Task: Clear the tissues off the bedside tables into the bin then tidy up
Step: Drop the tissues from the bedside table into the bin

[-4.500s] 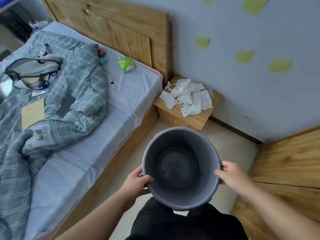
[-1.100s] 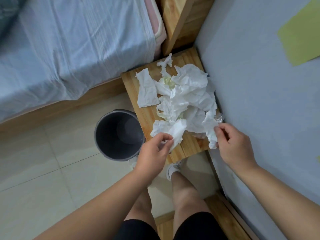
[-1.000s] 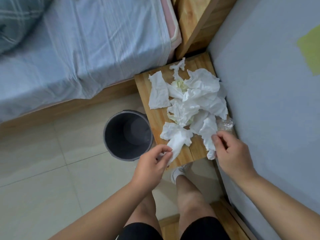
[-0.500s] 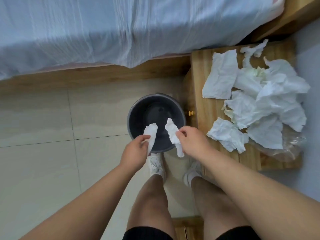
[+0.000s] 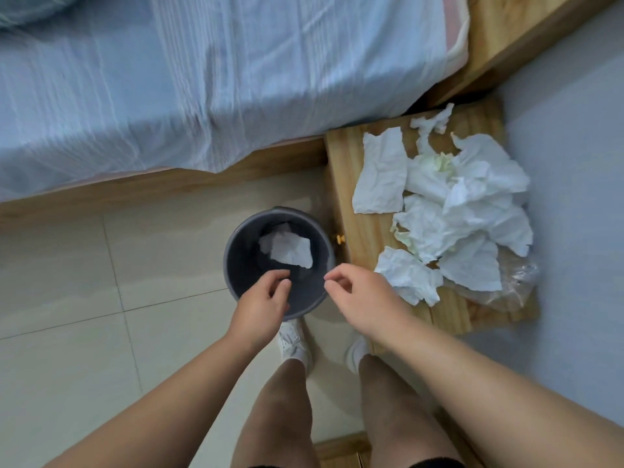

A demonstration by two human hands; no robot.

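Note:
A dark grey bin (image 5: 243, 238) stands on the tiled floor beside the wooden bedside table (image 5: 347, 170). Crumpled white tissues (image 5: 290, 249) lie inside the bin. My left hand (image 5: 263, 302) hovers over the bin's near rim, fingers loosely curled and holding nothing. My right hand (image 5: 358, 295) hangs just right of the rim, fingers relaxed and empty. A heap of crumpled white tissues (image 5: 452, 204) covers most of the bedside table, with a clear plastic wrapper (image 5: 513, 285) at its near right corner.
The bed (image 5: 202, 79) with a pale blue sheet runs along the top, its wooden frame meeting the bedside table. A grey wall (image 5: 574, 163) is on the right. My legs and white socks (image 5: 292, 339) stand just behind the bin.
Both hands carried a tissue each from the bedside table to the bin and let go. The tissues now lie inside the bin and both hands are empty.

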